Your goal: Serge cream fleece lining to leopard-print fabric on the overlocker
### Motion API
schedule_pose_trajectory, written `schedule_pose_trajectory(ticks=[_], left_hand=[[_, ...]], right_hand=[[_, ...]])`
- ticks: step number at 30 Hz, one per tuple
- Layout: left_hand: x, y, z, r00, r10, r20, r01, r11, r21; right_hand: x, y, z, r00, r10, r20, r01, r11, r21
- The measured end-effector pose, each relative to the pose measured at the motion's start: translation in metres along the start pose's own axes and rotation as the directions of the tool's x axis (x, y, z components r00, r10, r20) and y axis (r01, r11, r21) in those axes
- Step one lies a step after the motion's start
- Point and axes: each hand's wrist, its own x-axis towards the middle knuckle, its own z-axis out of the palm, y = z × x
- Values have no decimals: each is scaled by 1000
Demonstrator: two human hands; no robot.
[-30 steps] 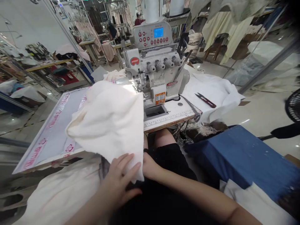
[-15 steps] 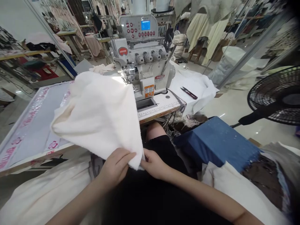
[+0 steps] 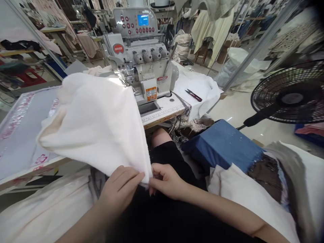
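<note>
A cream-white piece of fabric (image 3: 98,118) drapes from the sewing table down toward my lap, its upper part lying by the needle area of an overlock sewing machine (image 3: 144,60). With fingers bent over its lower corner, my left hand (image 3: 124,185) grips the fabric from the left. Just across the same corner, my right hand (image 3: 165,180) pinches the fabric's edge between thumb and fingers. The fingertips of both hands are close together, and the underside of the corner is hidden.
Thread snips (image 3: 193,95) lie on white cloth right of the machine. A black fan (image 3: 288,96) stands at the right, beyond a blue-covered box (image 3: 225,143). White fabric pieces (image 3: 253,199) are piled at lower right, and more cloth (image 3: 48,209) hangs at lower left.
The view has shifted to the right, so the machine and table appear further left. Both hands remain at the fabric's corner; my right fingers have curled and shifted slightly along its edge.
</note>
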Motion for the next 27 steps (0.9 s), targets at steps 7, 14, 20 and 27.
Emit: schedule_pose_trajectory(ticks=[7, 14, 20, 27], left_hand=[[2, 5, -2, 999, 21, -34, -21, 1000, -16], [1, 12, -5, 998, 54, -41, -52, 997, 56], [-1, 12, -3, 999, 37, -33, -36, 998, 56], [-4, 11, 1, 1000, 4, 23, -6, 998, 65]], right_hand=[[-9, -1, -3, 999, -13, 45, 14, 1000, -12], [-9, 1, -5, 997, 61, 47, -65, 994, 91], [-5, 6, -5, 997, 65, 45, -71, 989, 130], [-1, 3, -4, 995, 98, 3, -98, 986, 132]])
